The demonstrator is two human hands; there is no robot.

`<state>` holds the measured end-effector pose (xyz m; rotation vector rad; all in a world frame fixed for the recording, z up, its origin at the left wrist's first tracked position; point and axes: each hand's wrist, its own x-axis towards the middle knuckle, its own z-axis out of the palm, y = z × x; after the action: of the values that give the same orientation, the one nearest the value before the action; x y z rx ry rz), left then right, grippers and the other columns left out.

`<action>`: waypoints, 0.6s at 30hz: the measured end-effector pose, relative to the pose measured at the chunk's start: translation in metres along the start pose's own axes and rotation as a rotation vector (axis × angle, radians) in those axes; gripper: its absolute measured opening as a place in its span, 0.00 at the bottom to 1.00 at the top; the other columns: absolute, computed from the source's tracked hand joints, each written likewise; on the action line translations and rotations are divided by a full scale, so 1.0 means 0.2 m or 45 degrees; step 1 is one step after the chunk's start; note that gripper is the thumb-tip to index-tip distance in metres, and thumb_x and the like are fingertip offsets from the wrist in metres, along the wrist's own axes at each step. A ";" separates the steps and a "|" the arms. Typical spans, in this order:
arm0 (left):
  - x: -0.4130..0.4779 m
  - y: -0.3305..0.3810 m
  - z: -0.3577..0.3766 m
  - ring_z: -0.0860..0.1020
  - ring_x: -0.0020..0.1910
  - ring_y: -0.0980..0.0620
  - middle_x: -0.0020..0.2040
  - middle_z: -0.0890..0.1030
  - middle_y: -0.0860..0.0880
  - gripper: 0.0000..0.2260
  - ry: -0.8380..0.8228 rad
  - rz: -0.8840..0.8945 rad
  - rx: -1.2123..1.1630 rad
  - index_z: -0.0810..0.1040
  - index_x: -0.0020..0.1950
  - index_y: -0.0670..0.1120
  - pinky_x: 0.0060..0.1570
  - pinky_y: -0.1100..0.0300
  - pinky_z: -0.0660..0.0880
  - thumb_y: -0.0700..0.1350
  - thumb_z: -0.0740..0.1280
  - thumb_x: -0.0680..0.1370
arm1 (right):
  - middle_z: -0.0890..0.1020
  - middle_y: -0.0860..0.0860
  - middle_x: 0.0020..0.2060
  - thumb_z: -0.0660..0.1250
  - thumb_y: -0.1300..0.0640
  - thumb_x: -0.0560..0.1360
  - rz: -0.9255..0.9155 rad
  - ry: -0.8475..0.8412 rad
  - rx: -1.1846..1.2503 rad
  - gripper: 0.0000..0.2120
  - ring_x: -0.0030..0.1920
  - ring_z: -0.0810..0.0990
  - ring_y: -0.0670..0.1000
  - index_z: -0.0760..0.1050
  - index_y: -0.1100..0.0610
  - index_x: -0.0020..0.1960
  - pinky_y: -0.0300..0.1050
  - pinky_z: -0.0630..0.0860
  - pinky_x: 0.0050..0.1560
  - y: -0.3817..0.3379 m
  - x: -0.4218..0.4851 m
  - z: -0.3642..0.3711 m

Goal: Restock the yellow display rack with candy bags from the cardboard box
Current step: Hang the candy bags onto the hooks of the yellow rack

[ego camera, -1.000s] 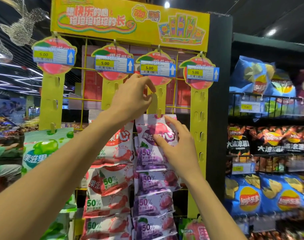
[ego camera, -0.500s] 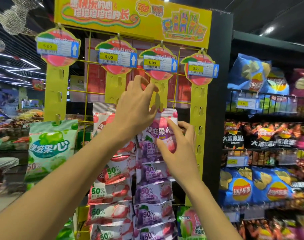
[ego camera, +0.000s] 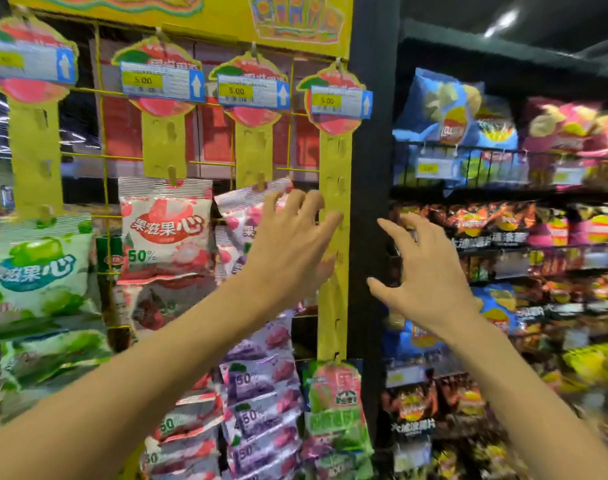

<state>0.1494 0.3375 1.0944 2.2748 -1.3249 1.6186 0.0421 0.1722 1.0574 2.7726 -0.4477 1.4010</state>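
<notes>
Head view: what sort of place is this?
Probably a supermarket snack aisle: yellow display rack hung with candy bags, 5.00 price tags above them, shelves of chip bags beside it.

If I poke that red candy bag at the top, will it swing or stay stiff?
It would probably swing: the red candy bag hangs from one tab on its yellow strip. It is likely floppy and crinkly, since its lower edge looks wrinkled. Its shiny wrap may feel slippery.
</notes>
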 end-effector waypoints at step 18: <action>0.08 1.49 0.39 0.67 0.67 0.39 0.70 0.66 0.40 0.28 -0.475 0.293 -0.428 0.64 0.72 0.45 0.62 0.44 0.66 0.59 0.62 0.77 | 0.59 0.58 0.76 0.69 0.40 0.73 0.339 -0.670 -0.584 0.40 0.76 0.56 0.60 0.55 0.50 0.79 0.59 0.54 0.76 1.12 -0.77 -0.27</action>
<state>0.0130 0.1016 0.9505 2.3484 -1.8361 0.9370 -0.1428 0.0023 0.9407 2.7073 -1.0262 0.4623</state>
